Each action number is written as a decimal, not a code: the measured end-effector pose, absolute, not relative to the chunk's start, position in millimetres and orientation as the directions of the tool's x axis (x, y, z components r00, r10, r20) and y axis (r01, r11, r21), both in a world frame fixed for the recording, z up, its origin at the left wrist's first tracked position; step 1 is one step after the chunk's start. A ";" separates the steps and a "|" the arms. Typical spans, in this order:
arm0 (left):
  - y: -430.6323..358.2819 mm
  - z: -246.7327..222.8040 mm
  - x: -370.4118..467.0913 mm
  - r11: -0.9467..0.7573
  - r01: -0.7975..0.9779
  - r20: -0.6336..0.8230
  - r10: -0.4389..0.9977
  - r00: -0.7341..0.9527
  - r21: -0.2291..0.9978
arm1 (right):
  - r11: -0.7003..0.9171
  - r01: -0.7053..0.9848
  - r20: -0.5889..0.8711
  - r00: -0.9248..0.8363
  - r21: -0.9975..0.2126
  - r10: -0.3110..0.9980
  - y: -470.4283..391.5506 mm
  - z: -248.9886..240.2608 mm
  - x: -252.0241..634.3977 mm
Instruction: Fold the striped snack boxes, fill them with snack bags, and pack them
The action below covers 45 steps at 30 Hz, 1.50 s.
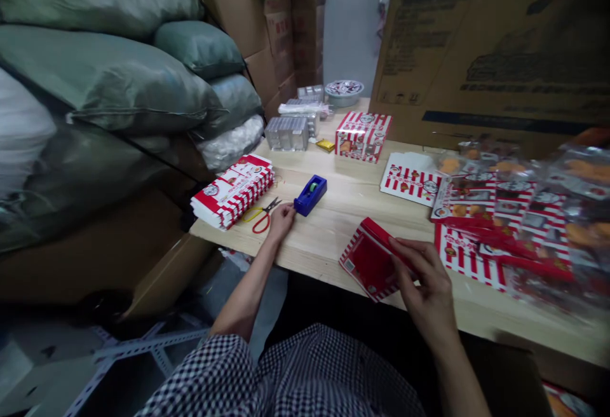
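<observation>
My left hand (283,220) is closed at the front end of a blue tape dispenser (311,196), its fingertips touching the cutter end. Whatever strip they pinch is too small to make out. A roll of tape sits in the dispenser. In my right hand (426,277) is a red cardboard box (369,261) with red-and-white striped sides, gripped by its right edge and tilted over the table's front edge. Scissors (265,215) with red and yellow handles lie just left of my left hand. Beyond them is a stack of flat striped cartons (233,191).
Bagged goods with striped cards (505,213) cover the table's right side. Further back stand a striped box (363,136), clear plastic cases (286,134) and a round tub (344,93). Large sacks (109,80) rise at left; a big carton (476,54) stands behind.
</observation>
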<state>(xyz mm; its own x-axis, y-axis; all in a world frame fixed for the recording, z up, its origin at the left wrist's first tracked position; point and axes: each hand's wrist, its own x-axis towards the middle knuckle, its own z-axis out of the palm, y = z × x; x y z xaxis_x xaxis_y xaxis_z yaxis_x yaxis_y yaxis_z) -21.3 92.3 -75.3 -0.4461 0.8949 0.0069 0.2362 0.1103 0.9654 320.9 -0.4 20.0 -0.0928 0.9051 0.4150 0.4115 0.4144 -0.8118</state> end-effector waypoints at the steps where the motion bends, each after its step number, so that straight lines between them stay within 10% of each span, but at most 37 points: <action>1: 88.4 -72.8 -19.8 0.097 0.246 0.031 0.883 -0.469 0.965 | 0.418 0.416 0.419 -0.094 -0.807 0.903 -0.6 20.8 319.7; 19: -17.3 48.7 153.3 0.032 -0.379 -0.061 0.996 -0.064 0.925 | 0.489 0.330 0.526 0.028 -0.807 0.850 -22.7 18.0 286.9; 29: -12.4 35.1 150.2 0.104 -0.284 -0.126 0.990 -0.059 0.953 | 0.527 0.362 0.536 -0.083 -0.769 0.840 -23.4 14.6 292.8; 34: 5.1 21.4 131.9 -0.044 0.119 0.062 0.986 -0.154 0.992 | 0.470 0.293 0.462 -0.100 -0.833 0.881 -17.8 20.7 300.7; 45: 0.2 50.5 100.5 -0.325 0.393 0.242 0.939 0.245 0.860 | 0.280 0.062 0.286 0.156 -0.958 0.945 -37.9 19.0 317.5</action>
